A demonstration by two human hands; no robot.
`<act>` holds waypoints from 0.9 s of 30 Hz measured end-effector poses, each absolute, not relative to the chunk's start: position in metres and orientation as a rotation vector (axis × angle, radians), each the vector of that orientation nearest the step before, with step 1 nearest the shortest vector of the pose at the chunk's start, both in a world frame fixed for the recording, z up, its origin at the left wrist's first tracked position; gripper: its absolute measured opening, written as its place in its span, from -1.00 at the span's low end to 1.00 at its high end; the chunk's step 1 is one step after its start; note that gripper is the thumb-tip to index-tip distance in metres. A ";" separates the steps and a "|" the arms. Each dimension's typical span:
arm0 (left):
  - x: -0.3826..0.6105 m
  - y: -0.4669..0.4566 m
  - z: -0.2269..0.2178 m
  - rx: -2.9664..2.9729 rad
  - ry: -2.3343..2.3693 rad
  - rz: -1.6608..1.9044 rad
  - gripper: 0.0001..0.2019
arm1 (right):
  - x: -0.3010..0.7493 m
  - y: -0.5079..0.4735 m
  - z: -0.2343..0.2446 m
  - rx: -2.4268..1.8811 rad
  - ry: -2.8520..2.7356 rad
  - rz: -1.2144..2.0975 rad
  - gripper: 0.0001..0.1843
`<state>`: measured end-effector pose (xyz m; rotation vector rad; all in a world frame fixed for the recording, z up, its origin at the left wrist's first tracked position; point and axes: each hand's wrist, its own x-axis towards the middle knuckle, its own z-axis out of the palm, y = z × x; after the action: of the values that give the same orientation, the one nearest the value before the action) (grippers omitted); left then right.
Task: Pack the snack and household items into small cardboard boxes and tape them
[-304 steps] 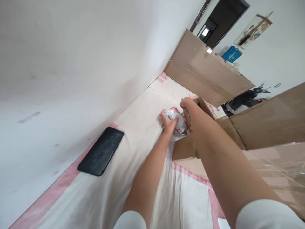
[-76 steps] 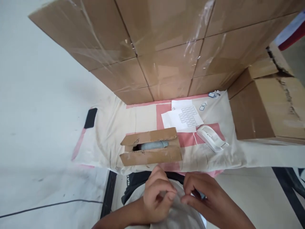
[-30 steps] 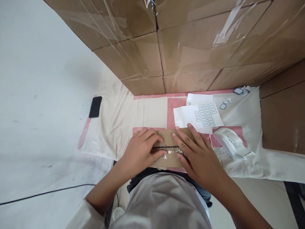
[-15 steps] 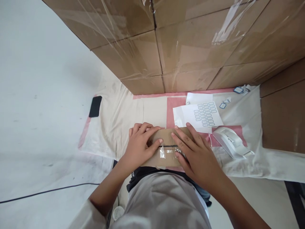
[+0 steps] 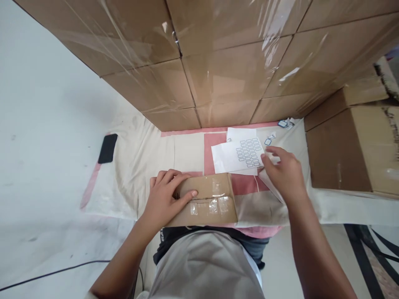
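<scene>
Your left hand is clasped over the left end of the box on the cloth, thumb on top; your right hand, half open, is at the dispenser, contact unclear.

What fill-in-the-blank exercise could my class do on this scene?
The left hand is on the box, whose top is ____ (open or closed).
The right hand is ____ the box (touching or away from).
The phone on the cloth is ____ in colour.
The clear strips on the box are pieces of ____.
Missing words: closed; away from; black; tape.
</scene>
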<state>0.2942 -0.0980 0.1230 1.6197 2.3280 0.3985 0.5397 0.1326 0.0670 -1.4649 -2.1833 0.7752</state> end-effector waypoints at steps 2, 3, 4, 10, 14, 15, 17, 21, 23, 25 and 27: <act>0.293 -0.103 0.122 1.627 2.343 0.388 -0.64 | 0.537 0.166 0.060 -1.845 -2.356 0.755 -0.46; 0.293 -0.105 0.121 1.629 2.355 0.388 -0.64 | 0.534 0.179 0.057 -1.961 -2.435 0.773 -0.45; 0.293 -0.107 0.120 1.630 2.367 0.388 -0.64 | 0.530 0.188 0.055 -2.015 -2.491 0.796 -0.50; 0.292 -0.101 0.125 1.690 2.415 0.420 -0.68 | 0.530 0.184 0.060 -1.596 -2.447 0.858 -0.94; 0.297 -0.072 0.152 1.919 2.419 0.612 -0.76 | 0.536 0.153 0.081 -0.986 -2.015 1.207 -0.86; 0.301 -0.061 0.160 2.022 2.375 0.664 -0.79 | 0.535 0.143 0.087 -0.927 -1.933 1.229 -0.84; 0.313 -0.039 0.175 2.249 2.250 0.721 -0.82 | 0.532 0.123 0.101 -0.895 -1.849 1.205 -0.83; 0.337 -0.001 0.193 2.656 2.036 0.688 -0.76 | 0.528 0.090 0.124 -0.863 -1.759 1.194 -0.85; 0.344 0.008 0.196 2.754 1.980 0.663 -0.76 | 0.528 0.081 0.130 -0.825 -1.687 1.250 -0.87; 0.347 0.011 0.196 2.774 1.953 0.669 -0.75 | 0.530 0.075 0.135 -0.777 -1.617 1.326 -0.89; 0.349 0.010 0.196 2.772 1.928 0.718 -0.74 | 0.531 0.072 0.139 -0.720 -1.576 1.393 -0.91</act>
<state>0.3488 0.0104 0.1962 2.7715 1.9276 0.7184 0.5314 0.0716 0.1395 -0.7197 -1.5764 1.3930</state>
